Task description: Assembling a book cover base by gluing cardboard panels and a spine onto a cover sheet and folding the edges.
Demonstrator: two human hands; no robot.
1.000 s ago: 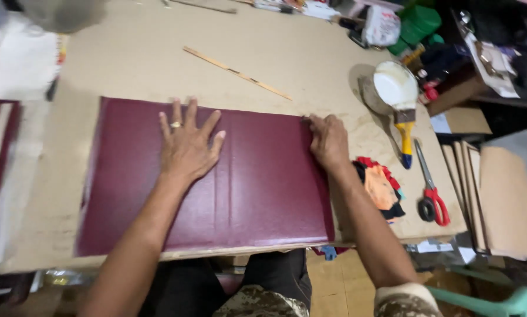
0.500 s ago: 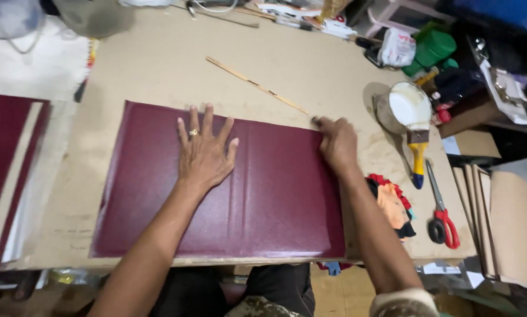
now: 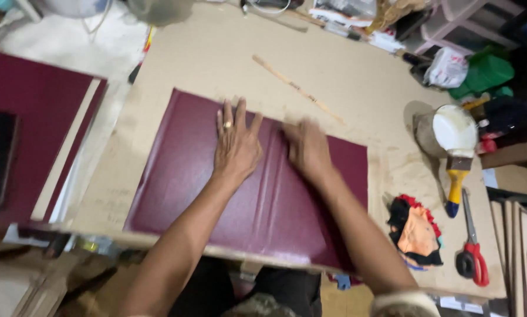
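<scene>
A large dark red cover sheet (image 3: 175, 188) lies flat on a brown work board (image 3: 216, 53). My left hand (image 3: 235, 144) rests palm down on the sheet's upper middle, fingers spread, a ring on one finger. My right hand (image 3: 307, 149) lies flat on the sheet just to the right of it, blurred by motion. A few shallow creases run down the sheet between and below the two hands. Neither hand holds anything.
A thin wooden stick (image 3: 296, 88) lies on the board above the sheet. At right are a white glue tub (image 3: 454, 129), a yellow-handled brush (image 3: 454, 185), red-handled scissors (image 3: 472, 255) and a coloured rag (image 3: 416, 232). More dark red sheets (image 3: 29, 105) lie at left.
My right hand has slid left from the sheet's right edge to its middle, close to my left hand. My left hand stays pressed flat. The view has shifted.
</scene>
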